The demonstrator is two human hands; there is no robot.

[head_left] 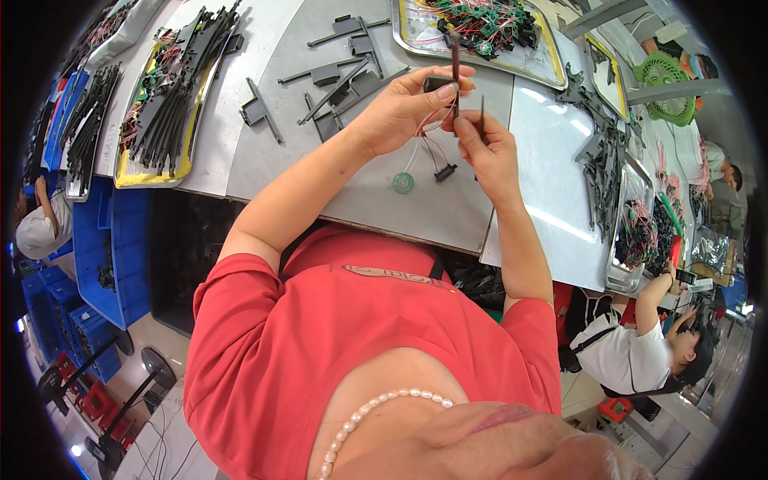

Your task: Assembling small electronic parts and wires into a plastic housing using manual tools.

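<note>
My left hand (404,108) is closed on a black plastic bar with a boxy middle (455,68), held upright above the table. Thin red and white wires (428,132) run down from it. On their ends hang a round green disc (402,183) and a small black connector (445,172). Close beside the bar, my right hand (492,156) is closed around a thin dark pointed tool (482,112), whose exact kind I cannot make out. Its fingertips are at the wires near the bar's lower end. Several similar black bars (352,84) lie on the grey table beyond my left hand.
A tray (548,72) of wired green parts stands at the back. Another tray (188,164) of long black bars sits left. Black parts (604,168) lie on the right, near a tray of wired pieces (628,276). A co-worker (632,352) sits at the right.
</note>
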